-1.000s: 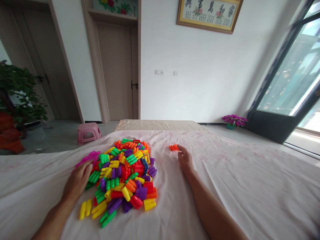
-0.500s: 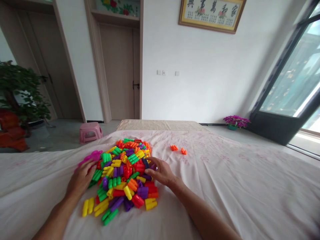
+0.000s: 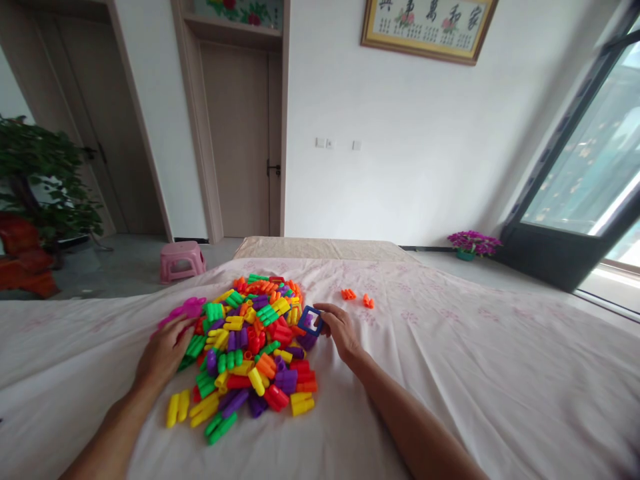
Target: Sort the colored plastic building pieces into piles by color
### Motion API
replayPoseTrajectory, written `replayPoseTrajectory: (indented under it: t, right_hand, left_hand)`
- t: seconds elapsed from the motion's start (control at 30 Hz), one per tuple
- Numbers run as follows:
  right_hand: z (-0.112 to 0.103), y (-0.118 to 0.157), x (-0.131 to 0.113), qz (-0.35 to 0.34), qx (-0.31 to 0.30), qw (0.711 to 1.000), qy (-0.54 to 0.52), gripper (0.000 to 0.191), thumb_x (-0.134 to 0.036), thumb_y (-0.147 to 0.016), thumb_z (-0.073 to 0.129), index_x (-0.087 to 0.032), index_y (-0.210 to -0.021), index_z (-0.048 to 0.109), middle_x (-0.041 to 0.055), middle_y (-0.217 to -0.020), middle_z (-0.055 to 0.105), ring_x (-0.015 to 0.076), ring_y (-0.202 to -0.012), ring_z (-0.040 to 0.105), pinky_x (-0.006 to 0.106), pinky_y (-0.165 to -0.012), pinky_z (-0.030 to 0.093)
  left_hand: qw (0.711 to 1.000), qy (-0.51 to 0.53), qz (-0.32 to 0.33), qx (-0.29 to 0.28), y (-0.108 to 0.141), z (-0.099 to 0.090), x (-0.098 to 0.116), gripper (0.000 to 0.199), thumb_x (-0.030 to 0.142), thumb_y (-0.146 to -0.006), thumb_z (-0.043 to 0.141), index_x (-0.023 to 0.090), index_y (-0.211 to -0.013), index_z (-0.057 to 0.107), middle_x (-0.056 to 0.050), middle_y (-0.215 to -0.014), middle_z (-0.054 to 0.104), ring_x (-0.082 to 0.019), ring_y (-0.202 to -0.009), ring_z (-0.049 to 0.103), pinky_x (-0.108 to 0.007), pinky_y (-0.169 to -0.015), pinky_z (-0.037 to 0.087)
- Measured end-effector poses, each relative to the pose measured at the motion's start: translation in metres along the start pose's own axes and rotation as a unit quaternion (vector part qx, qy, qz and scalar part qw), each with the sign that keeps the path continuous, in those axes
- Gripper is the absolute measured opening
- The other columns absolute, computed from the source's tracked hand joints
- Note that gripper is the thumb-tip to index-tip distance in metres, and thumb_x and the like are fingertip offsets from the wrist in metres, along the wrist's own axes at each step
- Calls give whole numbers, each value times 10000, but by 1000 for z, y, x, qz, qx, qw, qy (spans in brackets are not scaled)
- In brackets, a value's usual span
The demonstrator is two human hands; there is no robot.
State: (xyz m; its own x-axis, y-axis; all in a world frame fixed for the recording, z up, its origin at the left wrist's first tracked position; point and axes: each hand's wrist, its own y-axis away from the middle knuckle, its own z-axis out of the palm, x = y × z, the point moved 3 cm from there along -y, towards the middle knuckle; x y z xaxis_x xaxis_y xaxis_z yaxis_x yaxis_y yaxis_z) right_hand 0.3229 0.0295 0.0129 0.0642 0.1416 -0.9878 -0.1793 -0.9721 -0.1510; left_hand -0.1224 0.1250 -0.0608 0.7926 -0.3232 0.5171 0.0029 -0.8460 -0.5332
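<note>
The wall (image 3: 325, 87) is white, and a sign (image 3: 430, 32) in a gold frame hangs up high. Two brown doors (image 3: 235, 140) are on the left. A pink stool (image 3: 181, 251) sits on the gray floor (image 3: 120, 267), and a leafy plant (image 3: 45, 173) is farther left. Bright light shines through the big glass (image 3: 575, 173) on the right, near some purple flowers (image 3: 474, 241).

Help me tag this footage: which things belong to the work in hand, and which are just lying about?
In the work: blue square frame, held by the right hand; pile of plastic toy pieces, left hand at its edge; two orange pieces set apart.

Just about: pink stool; leafy plant; potted magenta flowers; framed calligraphy.
</note>
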Motion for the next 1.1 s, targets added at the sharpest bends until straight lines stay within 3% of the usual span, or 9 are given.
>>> replayPoseTrajectory:
  t: [0.17,0.33,0.4,0.57,0.8,0.93,1.0,1.1]
  right_hand:
    - [3,6,-10,3,-64,996,-63,441,-374,-754,609,-126,-1070,790,43,-694,706,133,-548,552,249,-516,381]
    - [32,32,-24,0,-232,971,-50,361,-359,-795,691,-159,-1075,800,20,-722,701,125,-591,562,246,-566,424]
    - [40,38,-26,-8,-266,963,-30,347,-408,-823,723,-179,-1073,798,26,-809,728,131,-643,597,259,-619,471]
    - [27,22,-15,-19,-187,982,23,392,-499,-788,772,-185,-1022,779,32,-859,751,132,-633,605,272,-626,504]
    - [14,16,-8,-79,-276,935,207,294,-299,-735,822,-200,-1011,821,26,-926,791,151,-726,639,252,-672,499]
    - [16,17,-6,-73,-282,934,208,244,-260,-813,723,-200,-1025,828,11,-852,782,152,-699,646,244,-643,496]
    - [9,10,-3,-48,-243,948,199,251,-262,-838,687,-184,-1038,817,12,-788,763,150,-661,652,237,-609,490]
    - [-20,-8,-3,-51,-102,968,224,270,-264,-845,658,-157,-1051,795,25,-761,747,156,-648,670,242,-606,498]
  left_hand:
    - [1000,7,-6,-5,0,-2,5,528,529,-926,458,199,-1186,779,-117,-1334,738,-292,-1303,641,-462,-1189,456]
    - [1000,10,-16,-11,0,-4,7,554,541,-935,443,186,-1204,772,-127,-1350,726,-292,-1312,633,-459,-1189,452]
    - [1000,10,-20,-18,0,-4,7,575,549,-939,439,168,-1222,764,-141,-1366,715,-293,-1317,628,-458,-1195,442]
    - [999,11,-28,-22,1,-4,7,585,549,-939,432,156,-1216,764,-149,-1367,713,-291,-1320,626,-447,-1199,436]
    - [999,9,-25,-20,1,-4,7,563,534,-939,442,164,-1211,767,-148,-1357,720,-300,-1319,626,-472,-1196,439]
    - [1000,4,-20,-22,1,-4,5,564,535,-936,445,173,-1224,768,-143,-1359,721,-305,-1325,623,-481,-1191,447]
    - [1000,3,-20,-19,0,-3,3,560,538,-933,449,185,-1230,767,-134,-1357,724,-301,-1320,630,-470,-1190,452]
    - [1000,7,-18,-22,-1,-2,0,560,543,-926,447,189,-1218,768,-132,-1356,725,-304,-1310,638,-467,-1186,459]
